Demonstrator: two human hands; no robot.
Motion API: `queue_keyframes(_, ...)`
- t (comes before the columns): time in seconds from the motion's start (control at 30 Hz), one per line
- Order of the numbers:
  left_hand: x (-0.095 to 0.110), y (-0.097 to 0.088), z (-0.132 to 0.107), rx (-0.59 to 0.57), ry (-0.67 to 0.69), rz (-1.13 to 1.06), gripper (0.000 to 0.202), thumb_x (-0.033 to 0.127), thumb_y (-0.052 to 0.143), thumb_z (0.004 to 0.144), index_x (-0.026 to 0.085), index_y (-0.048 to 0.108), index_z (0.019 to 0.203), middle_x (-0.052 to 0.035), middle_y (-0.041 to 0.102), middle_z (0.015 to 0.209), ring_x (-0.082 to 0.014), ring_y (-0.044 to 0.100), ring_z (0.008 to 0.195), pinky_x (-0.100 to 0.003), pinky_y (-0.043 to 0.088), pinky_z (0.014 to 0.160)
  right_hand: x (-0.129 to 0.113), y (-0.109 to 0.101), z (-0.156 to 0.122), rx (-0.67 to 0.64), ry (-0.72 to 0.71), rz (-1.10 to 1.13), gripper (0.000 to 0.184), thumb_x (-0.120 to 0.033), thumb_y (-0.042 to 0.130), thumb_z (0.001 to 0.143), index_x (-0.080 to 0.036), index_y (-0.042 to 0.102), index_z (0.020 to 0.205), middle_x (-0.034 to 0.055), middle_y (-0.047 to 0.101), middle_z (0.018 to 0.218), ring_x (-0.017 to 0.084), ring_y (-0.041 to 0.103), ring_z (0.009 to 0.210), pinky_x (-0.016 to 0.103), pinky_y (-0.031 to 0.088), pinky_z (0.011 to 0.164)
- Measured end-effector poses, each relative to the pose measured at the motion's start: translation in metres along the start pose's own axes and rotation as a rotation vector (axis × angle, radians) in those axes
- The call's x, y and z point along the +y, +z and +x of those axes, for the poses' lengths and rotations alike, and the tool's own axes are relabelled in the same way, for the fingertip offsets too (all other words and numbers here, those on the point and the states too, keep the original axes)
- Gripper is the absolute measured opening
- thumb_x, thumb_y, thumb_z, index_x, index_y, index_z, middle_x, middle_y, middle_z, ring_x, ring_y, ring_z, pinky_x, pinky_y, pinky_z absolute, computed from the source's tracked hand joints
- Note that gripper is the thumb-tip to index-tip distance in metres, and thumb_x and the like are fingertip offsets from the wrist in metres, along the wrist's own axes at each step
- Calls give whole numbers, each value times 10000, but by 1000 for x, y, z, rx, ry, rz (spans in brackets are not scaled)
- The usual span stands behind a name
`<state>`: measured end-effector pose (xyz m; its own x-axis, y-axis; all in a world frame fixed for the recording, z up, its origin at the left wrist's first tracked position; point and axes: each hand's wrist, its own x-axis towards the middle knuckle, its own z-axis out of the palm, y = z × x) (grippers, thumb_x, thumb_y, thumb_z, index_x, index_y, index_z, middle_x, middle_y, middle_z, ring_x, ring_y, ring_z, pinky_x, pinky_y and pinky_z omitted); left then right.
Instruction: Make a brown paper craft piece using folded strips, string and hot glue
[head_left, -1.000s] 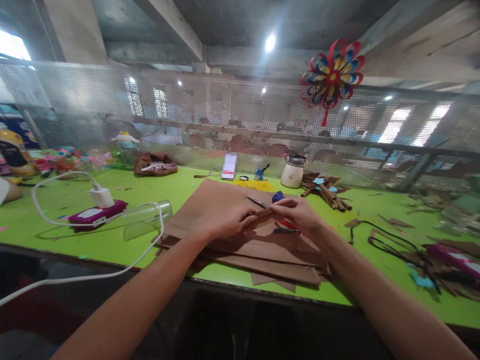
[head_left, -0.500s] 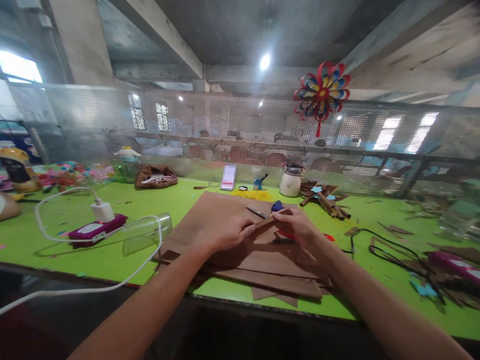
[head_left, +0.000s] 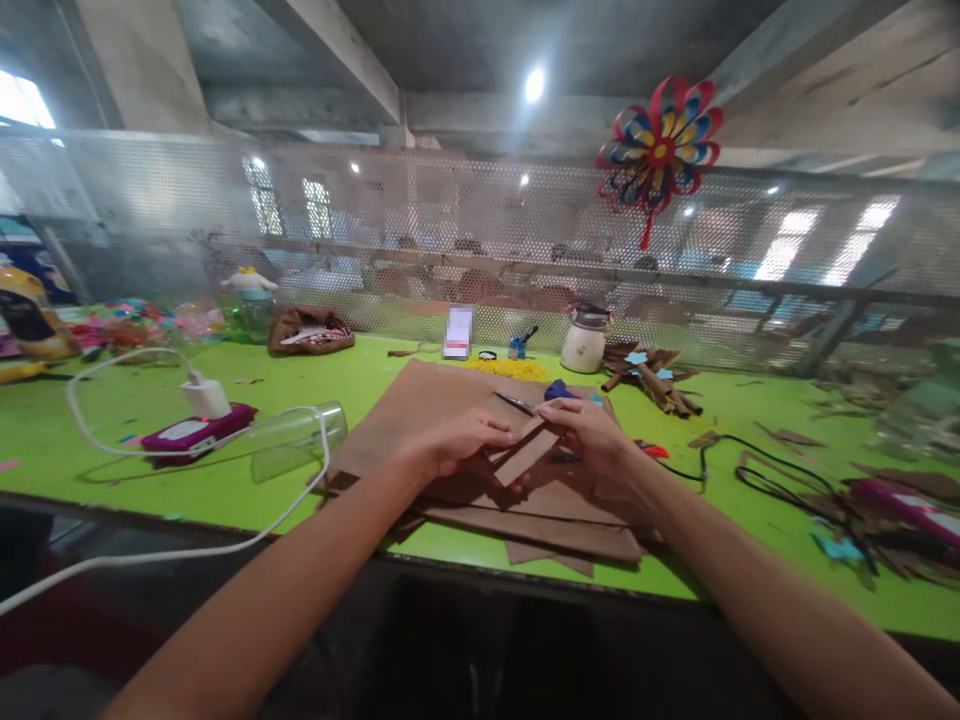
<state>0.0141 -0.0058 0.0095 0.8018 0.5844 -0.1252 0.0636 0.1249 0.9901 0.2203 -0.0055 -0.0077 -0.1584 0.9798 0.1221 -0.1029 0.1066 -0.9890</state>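
Observation:
Between my two hands is a folded strip of brown kraft paper (head_left: 528,452), tilted above the stacked sheets. My left hand (head_left: 466,442) pinches its left end, fingers closed. At its upper right end my right hand (head_left: 589,430) grips the strip between thumb and fingers. Beneath both hands lie large brown paper sheets (head_left: 405,420), the lower ones folded at the front edge. A pair of scissors (head_left: 514,403) shows its blades just behind the strip; the rest is hidden by my right hand. A dark blue object (head_left: 559,390) sits behind that hand.
To the left are a clear plastic cup (head_left: 296,445) and a purple power bank (head_left: 199,432) with a white charger and cable. Behind stand a phone (head_left: 458,333) and a lidded jar (head_left: 585,340). Rolled brown paper pieces (head_left: 656,378) and a black cable (head_left: 780,487) are to the right.
The paper strip has turned so its broad face shows, tilting down toward the left. Both hands have shifted slightly with it, and the camera view has tipped a little downward.

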Motion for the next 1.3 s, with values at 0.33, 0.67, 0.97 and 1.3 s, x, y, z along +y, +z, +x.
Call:
queue_keyframes(0.33,2,-4,1,-56,-43,-105,210,230,549,801,87,608,944,-118,682,785,-190,656,678,-331,503,636,-5,4,-4,36,26,50,299,-386,727,619,-182,622,811,-4,596,701,117,532,585,228,431,480)
queue_keyframes(0.67,7,-1,-2,-17,126,-153,247,278,456,861,102,535,1016,-72,639,672,-141,604,555,-240,421,482,-12,4,-10,-225,-85,115,105,-231,690,633,-170,646,707,43,657,758,161,599,689,318,483,707)
queue_keyframes(0.97,0,5,-7,-186,87,-124,192,294,490,831,140,555,926,-50,611,670,-115,546,532,-267,406,531,-18,14,-23,-317,-211,-39,329,-377,739,601,-193,665,864,51,654,822,189,586,755,332,470,718)
queue_keyframes(1.3,0,14,-8,-301,71,-120,291,380,475,818,125,571,923,-105,653,773,-176,608,710,-325,447,668,-20,17,-24,-330,-183,-66,252,-305,714,649,-186,652,863,22,631,776,146,565,682,298,453,692)
